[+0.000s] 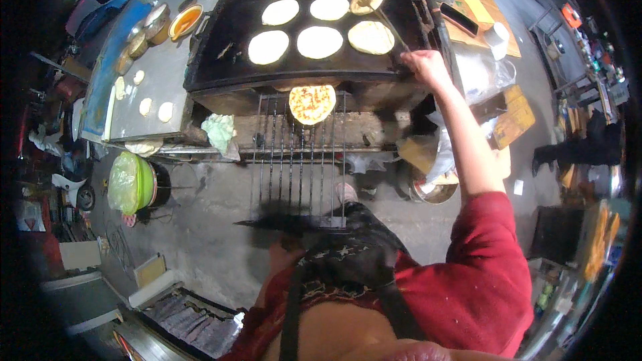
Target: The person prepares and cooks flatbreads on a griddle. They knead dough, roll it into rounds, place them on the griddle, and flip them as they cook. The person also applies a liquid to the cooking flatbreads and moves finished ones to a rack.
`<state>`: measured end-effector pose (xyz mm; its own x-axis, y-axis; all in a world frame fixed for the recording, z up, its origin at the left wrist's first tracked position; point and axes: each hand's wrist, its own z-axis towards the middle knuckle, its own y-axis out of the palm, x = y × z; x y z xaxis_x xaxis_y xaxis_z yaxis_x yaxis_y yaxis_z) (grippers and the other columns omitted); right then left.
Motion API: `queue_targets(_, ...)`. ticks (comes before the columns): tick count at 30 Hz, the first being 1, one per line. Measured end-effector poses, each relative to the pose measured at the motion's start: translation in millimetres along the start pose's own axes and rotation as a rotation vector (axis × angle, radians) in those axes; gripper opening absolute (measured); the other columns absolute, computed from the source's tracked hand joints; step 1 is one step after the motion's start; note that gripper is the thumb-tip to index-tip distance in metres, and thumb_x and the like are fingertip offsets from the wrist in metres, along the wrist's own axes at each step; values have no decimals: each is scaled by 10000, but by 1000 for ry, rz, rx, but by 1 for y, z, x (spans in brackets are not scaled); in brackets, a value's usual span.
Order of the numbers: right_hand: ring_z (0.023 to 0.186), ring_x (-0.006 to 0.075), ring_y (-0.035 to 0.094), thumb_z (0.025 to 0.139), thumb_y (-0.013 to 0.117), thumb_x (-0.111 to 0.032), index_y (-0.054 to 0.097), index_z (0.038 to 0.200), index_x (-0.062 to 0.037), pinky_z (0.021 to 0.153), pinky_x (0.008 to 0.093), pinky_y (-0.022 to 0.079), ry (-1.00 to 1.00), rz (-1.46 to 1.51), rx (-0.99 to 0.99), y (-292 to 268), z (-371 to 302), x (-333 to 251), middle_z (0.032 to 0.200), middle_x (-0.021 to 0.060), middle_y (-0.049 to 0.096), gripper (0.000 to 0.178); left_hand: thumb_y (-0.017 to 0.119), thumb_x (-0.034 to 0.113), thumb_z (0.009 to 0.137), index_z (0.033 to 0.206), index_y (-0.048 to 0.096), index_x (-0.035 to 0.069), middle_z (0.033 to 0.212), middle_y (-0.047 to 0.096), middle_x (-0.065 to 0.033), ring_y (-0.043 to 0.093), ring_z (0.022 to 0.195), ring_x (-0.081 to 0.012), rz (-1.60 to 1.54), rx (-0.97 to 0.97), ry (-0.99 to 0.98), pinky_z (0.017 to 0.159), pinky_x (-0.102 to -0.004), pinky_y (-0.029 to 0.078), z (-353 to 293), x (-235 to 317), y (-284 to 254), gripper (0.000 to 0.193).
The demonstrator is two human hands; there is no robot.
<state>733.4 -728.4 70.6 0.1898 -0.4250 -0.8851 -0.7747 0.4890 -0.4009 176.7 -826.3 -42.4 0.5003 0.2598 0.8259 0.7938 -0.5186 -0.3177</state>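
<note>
My right hand [426,67] is closed around the thin handle [392,25] of a long tool. Its brown, brush-like head [364,1] rests on the flatbread at the griddle's far right. Several pale round flatbreads [319,43] lie in rows on the black griddle [221,33]. Below the griddle, a wire rack [291,174] sticks out toward me, carrying a browned flatbread [311,104] at its far end. My left hand [284,253] is low, by the dark plate [294,222] at the rack's near end; shadow hides its fingers.
On the left metal counter [127,124] are dough pieces [145,107], metal pots and a bowl of orange liquid [185,22]. A lime-green tub [138,184] stands below. A phone [459,20] and white cup [497,39] sit right of the griddle. A green cloth [219,134] hangs nearby.
</note>
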Motion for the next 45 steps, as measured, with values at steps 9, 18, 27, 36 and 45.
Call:
queue_targets(9, 646, 250, 568, 725, 672, -51, 629, 1115, -129, 604, 364, 483, -929, -1098, 700, -22, -139, 15, 734, 74, 549, 400, 747, 222, 617, 1029, 614, -27, 925, 674, -158, 652, 836, -270, 85, -20, 11, 762, -360, 515, 4, -10, 3, 499)
queue_targets(18, 626, 74, 553, 820, 656, -5, 660, 1105, -51, 559, 235, 467, 139, 374, -238, 47, -228, 62, 919, 3, 675, 289, 729, 96, 586, 1046, 594, 3, 886, 636, -39, 610, 794, -154, -346, -42, -101, 715, -320, 514, 3, -8, 14, 487)
queue_targets(27, 520, 10, 428, 871, 641, -136, 698, 1004, -54, 451, 171, 258, 329, 405, -542, 101, -192, 42, 691, -66, 605, 166, 765, 170, 589, 1039, 619, 10, 910, 661, -85, 628, 786, -161, 192, 120, -7, 737, -320, 518, 10, -31, 15, 499)
queue_targets(36, 418, 34, 322, 856, 637, -225, 699, 941, -40, 406, 213, 206, 263, 238, -86, -30, -225, 16, 549, -70, 481, 212, 770, 305, 610, 1095, 633, 85, 1009, 670, -128, 665, 861, -283, 532, -137, 261, 769, -382, 529, 22, -68, 4, 550)
queue_targets(45, 402, 65, 348, 915, 566, -301, 669, 922, -13, 390, 217, 234, 327, 459, -106, -42, -133, 4, 554, -51, 454, 306, 817, 251, 578, 1089, 619, 35, 1041, 671, -124, 646, 945, -250, -245, 2, -136, 821, -362, 509, 29, -55, 12, 588)
